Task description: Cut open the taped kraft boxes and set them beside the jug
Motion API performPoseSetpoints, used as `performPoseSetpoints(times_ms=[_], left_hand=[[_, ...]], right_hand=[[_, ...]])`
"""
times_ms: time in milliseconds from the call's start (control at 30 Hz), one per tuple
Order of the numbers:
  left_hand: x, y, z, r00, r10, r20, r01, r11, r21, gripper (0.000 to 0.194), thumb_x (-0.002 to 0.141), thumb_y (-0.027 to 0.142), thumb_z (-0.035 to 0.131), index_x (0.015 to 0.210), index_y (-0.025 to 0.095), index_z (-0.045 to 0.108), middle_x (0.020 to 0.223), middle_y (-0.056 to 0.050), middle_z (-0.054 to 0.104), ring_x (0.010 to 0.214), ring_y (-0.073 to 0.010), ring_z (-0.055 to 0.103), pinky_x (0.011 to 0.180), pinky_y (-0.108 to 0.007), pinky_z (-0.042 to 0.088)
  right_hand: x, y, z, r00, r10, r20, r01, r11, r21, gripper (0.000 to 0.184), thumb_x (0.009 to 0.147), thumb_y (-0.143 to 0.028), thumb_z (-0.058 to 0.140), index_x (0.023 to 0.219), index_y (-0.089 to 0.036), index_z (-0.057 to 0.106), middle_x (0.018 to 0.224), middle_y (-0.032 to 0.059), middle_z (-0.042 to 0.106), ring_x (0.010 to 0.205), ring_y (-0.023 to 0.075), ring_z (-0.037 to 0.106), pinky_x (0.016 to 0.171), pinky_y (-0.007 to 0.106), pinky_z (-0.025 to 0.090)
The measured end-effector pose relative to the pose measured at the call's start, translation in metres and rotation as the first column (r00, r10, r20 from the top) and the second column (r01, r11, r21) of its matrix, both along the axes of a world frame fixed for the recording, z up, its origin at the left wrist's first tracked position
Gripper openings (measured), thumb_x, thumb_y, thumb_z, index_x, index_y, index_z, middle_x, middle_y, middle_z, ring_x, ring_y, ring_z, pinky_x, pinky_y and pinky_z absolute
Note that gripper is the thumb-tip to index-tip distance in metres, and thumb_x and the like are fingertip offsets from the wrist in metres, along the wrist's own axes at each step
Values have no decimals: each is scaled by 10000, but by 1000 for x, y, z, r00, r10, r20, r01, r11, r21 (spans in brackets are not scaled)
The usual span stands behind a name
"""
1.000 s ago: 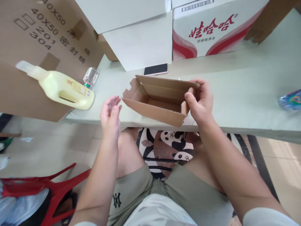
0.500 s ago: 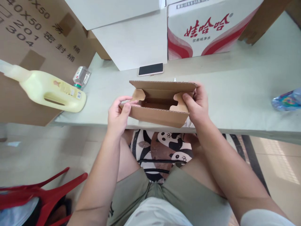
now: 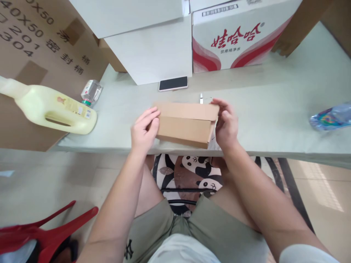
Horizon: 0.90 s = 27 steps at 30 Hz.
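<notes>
From my end: box (image 3: 183, 128) at table's (image 3: 268, 120) near edge, top folded over; clock centred there. Left hand (image 3: 144, 131) half-curled against 9 o'clock end, right hand (image 3: 227, 126) half-curled at 3; can't tell if either pinches. Phone (image 3: 173, 84) near 12, water case (image 3: 236, 40) 1, bottle (image 3: 331, 117) 3, jug (image 3: 35, 102) 9. Red chair (image 3: 55, 233) at 8, on tiled floor (image 3: 90, 175). Sunlit tiles at 4.
</notes>
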<state>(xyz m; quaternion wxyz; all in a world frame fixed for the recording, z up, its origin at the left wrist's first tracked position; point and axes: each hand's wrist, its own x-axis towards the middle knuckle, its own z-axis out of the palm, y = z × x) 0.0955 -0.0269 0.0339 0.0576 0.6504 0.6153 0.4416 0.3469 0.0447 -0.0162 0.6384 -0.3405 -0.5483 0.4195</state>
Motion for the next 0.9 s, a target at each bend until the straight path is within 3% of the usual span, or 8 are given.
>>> performPoseSetpoints(times_ms=[100, 200, 300, 467, 633, 733, 800, 900], left_hand=[[-21, 0, -8, 976, 134, 173, -142, 989, 37, 338, 941, 413, 565, 1108, 194, 762, 1257, -93, 727, 1248, -234, 641, 1148, -412, 446], [-39, 2, -21, 896, 247, 369, -269, 963, 10, 394, 937, 456, 544, 1164, 196, 733, 1284, -102, 713, 1266, -241, 631, 1136, -405, 454], [-39, 1, -33, 799, 228, 556, -216, 972, -89, 532, 944, 598, 459, 1273, 234, 665, 1384, -102, 656, 1326, -256, 588, 1099, -424, 486], [-8, -13, -42, 611, 251, 751, -36, 956, -290, 659, 901, 750, 428, 1352, 293, 575, 1524, -95, 534, 1339, -238, 578, 914, -328, 592], [16, -30, -47, 436, 427, 792, 176, 823, -540, 634, 904, 732, 452, 1287, 248, 597, 1187, -126, 737, 791, -212, 754, 411, -221, 430], [20, -36, -55, 468, 473, 747, 316, 700, -641, 490, 881, 612, 588, 1114, 185, 653, 894, -95, 755, 604, -183, 711, 358, -202, 304], [19, -39, -57, 561, 476, 677, 272, 667, -694, 396, 844, 523, 660, 991, 155, 661, 814, -88, 731, 584, -174, 698, 362, -195, 288], [14, -40, -46, 700, 449, 555, -106, 834, -541, 308, 795, 396, 722, 994, 171, 655, 977, -105, 740, 816, -202, 736, 547, -232, 503]], right_hand=[[-4, 1, -2, 992, -3, 126, 34, 969, -244, 376, 935, -435, 427, 1185, -236, 624, 1242, 82, 656, 1183, 255, 599, 1059, 479, 462], [-14, -3, -2, 950, 267, 163, -194, 912, -360, 485, 981, -526, 360, 1189, -203, 654, 1242, 112, 681, 1171, 270, 619, 1084, 510, 453], [-24, -12, 2, 871, 463, 163, -427, 879, -214, 626, 983, -650, 328, 1319, -213, 625, 1428, 117, 590, 1361, 269, 512, 1191, 499, 364], [-28, -26, 16, 831, 423, 362, -476, 877, 67, 566, 995, -628, 387, 1418, -298, 569, 1614, 73, 379, 1510, 261, 332, 1243, 510, 289], [-19, -27, 20, 875, 329, 357, -416, 887, 202, 440, 999, -520, 458, 1336, -291, 623, 1449, 78, 577, 1436, 254, 447, 1216, 508, 349], [-18, -26, 20, 908, 272, 317, -355, 903, 241, 371, 997, -467, 466, 1230, -266, 674, 1333, 86, 650, 1361, 252, 525, 1180, 506, 405], [-20, -26, 21, 925, 212, 315, -299, 919, 259, 322, 984, -421, 485, 1163, -255, 695, 1277, 90, 666, 1325, 254, 548, 1182, 516, 402], [-27, -27, 22, 923, 144, 358, -247, 933, 262, 253, 951, -349, 510, 1084, -259, 705, 1197, 80, 686, 1262, 254, 585, 1198, 540, 378]])
